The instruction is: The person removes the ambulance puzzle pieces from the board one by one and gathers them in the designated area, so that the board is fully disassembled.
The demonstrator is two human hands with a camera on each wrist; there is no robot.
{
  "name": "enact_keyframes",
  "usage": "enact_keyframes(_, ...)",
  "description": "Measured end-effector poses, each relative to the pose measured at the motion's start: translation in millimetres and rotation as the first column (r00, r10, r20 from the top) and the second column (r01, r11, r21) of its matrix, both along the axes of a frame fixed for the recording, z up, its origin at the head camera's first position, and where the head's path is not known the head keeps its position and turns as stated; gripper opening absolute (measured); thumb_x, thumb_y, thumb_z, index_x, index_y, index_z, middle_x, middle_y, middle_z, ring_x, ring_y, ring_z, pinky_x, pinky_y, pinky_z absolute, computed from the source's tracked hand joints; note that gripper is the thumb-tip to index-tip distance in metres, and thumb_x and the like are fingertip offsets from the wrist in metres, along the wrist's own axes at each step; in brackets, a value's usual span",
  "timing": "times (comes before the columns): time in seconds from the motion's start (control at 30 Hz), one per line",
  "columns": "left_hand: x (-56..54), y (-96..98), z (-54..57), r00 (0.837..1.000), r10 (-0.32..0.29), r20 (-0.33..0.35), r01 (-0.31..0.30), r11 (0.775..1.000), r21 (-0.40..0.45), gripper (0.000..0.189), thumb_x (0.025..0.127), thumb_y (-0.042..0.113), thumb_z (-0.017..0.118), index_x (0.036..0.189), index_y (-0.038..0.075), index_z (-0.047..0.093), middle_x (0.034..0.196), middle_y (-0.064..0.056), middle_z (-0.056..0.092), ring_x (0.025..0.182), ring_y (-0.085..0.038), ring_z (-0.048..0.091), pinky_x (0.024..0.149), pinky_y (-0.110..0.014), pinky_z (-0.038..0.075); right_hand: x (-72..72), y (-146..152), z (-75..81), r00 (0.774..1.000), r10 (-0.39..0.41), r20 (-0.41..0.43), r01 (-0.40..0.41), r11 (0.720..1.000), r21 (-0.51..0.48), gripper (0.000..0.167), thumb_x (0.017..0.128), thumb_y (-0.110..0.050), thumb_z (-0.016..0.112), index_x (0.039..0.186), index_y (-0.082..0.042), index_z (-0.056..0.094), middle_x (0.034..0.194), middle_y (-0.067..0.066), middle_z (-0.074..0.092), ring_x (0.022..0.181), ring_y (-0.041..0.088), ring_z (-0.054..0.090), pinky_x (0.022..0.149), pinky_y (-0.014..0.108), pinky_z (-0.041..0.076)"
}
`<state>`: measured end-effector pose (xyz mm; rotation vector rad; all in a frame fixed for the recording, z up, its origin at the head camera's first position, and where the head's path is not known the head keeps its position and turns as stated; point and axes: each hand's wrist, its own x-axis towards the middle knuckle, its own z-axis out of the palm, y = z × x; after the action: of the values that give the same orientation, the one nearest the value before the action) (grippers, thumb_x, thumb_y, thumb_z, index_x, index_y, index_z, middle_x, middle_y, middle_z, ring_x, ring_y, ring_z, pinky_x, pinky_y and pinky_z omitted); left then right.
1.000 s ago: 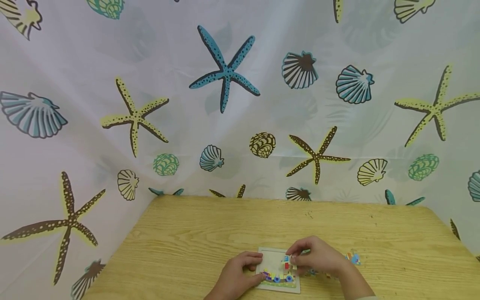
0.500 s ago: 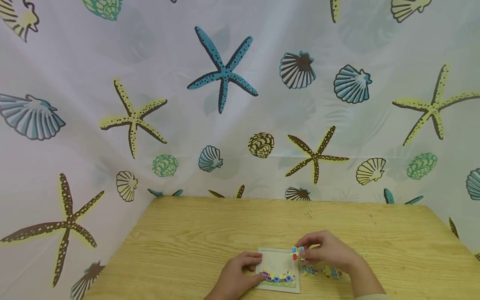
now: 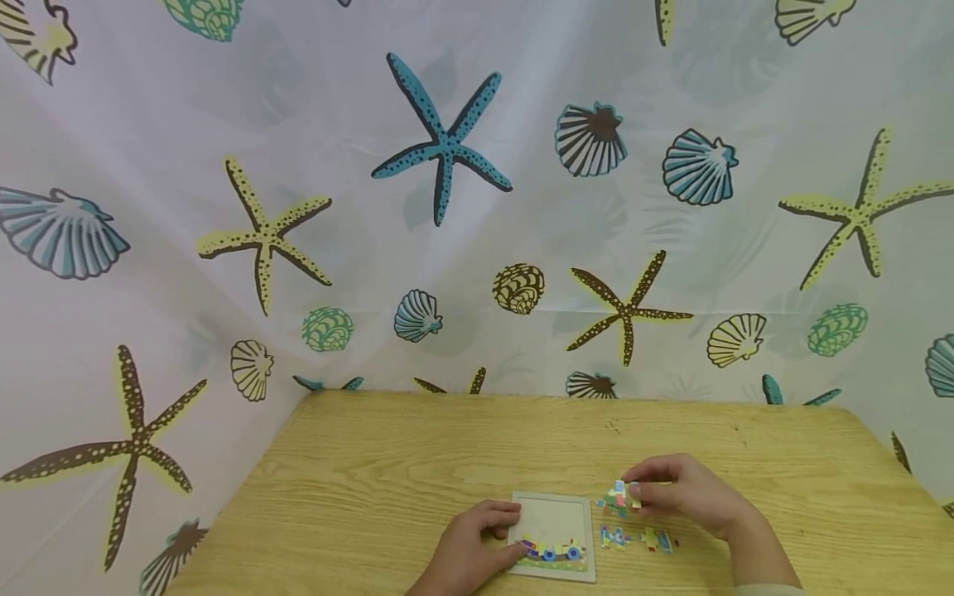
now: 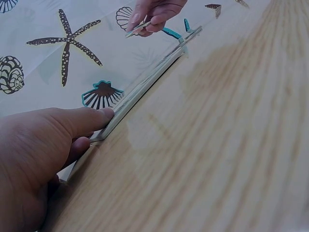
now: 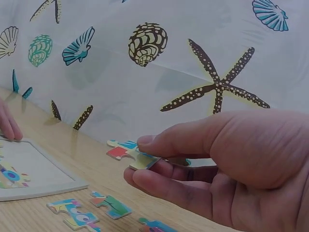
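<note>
My left hand [image 3: 477, 546] grips the left side of a square puzzle tray [image 3: 551, 517], thumb on its rim in the left wrist view. A strip of joined jigsaw pieces [image 3: 553, 552] with blue wheels fills the tray's near part; bare backing shows above it. Off the tray's right side, my right hand [image 3: 689, 497] pinches a jigsaw piece [image 5: 128, 150] between thumb and fingers. That piece is red, blue and pale yellow, held above the table. Below it in the right wrist view lie a blue-and-yellow piece [image 5: 75, 212] and a green-and-blue piece [image 5: 113, 205].
Another loose piece [image 5: 157, 225] lies nearest the right wrist camera, partly cut off. Yellowish loose pieces [image 3: 656, 540] lie right of the tray on the wooden table [image 3: 387, 463]. A white curtain [image 3: 477, 248] printed with starfish and shells stands behind the table and along its sides.
My right hand has moved right and away from over the tray, carrying the pinched jigsaw piece, and loose pieces beside the tray came into view. My left hand stays on the tray.
</note>
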<state>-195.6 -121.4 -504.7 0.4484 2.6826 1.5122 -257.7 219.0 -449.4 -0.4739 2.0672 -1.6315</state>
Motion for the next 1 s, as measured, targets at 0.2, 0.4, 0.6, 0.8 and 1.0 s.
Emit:
enact_keyframes(0.2,1.6,0.3,0.0,0.999,-0.013,-0.037,0.013,1.000,0.014,0.039,0.084,0.029,0.082,0.116,0.008,0.074,0.125,-0.001,0.069,0.091,-0.006,0.059,0.078,-0.020,0.050,0.4,8.8,-1.0,1.000,-0.016,0.018,0.016,1.000,0.013,0.042,0.097,-0.020,0.066,0.125,0.010,0.060,0.111,0.009,0.067,0.093,0.016,0.069,0.084,0.035,0.060)
enact_keyframes(0.4,0.6,0.5,-1.0,1.000,-0.004,-0.029,0.005,1.000,0.002,0.040,0.086,0.033,0.080,0.116,0.008,0.074,0.125,-0.001,0.069,0.090,-0.004,0.058,0.078,-0.019,0.049,1.7,23.2,-2.1,1.000,-0.018,-0.002,0.019,0.999,0.047,0.039,0.098,-0.020,0.065,0.124,0.010,0.061,0.108,0.007,0.068,0.093,0.016,0.070,0.083,0.035,0.060)
enact_keyframes(0.6,-0.8,0.7,-1.8,0.999,0.006,-0.033,-0.006,1.000,-0.013,0.041,0.086,0.036,0.079,0.117,0.009,0.074,0.125,0.000,0.068,0.090,-0.002,0.058,0.078,-0.019,0.050,1.5,38.3,-2.4,0.999,-0.032,0.012,0.031,0.998,0.055,0.039,0.098,-0.019,0.065,0.124,0.009,0.061,0.112,0.007,0.067,0.095,0.013,0.069,0.084,0.033,0.060)
enact_keyframes(0.8,-0.7,0.2,-1.8,1.000,0.005,-0.021,-0.005,1.000,-0.015,0.041,0.086,0.034,0.079,0.117,0.009,0.074,0.127,0.001,0.068,0.091,-0.002,0.059,0.080,-0.020,0.050,4.8,52.4,-3.1,0.998,-0.046,0.030,0.044,0.997,0.060,0.039,0.097,-0.016,0.066,0.125,0.010,0.060,0.115,0.007,0.066,0.096,0.013,0.068,0.084,0.033,0.060)
enact_keyframes(1.0,-1.0,0.2,-1.8,1.000,0.005,-0.011,-0.006,1.000,-0.024,0.040,0.085,0.034,0.080,0.117,0.009,0.074,0.127,0.003,0.067,0.092,-0.002,0.059,0.081,-0.021,0.050,7.8,65.5,-2.9,0.997,-0.035,0.072,0.030,0.997,0.073,0.038,0.096,-0.017,0.067,0.123,0.009,0.061,0.112,0.006,0.066,0.098,0.016,0.068,0.084,0.034,0.060)
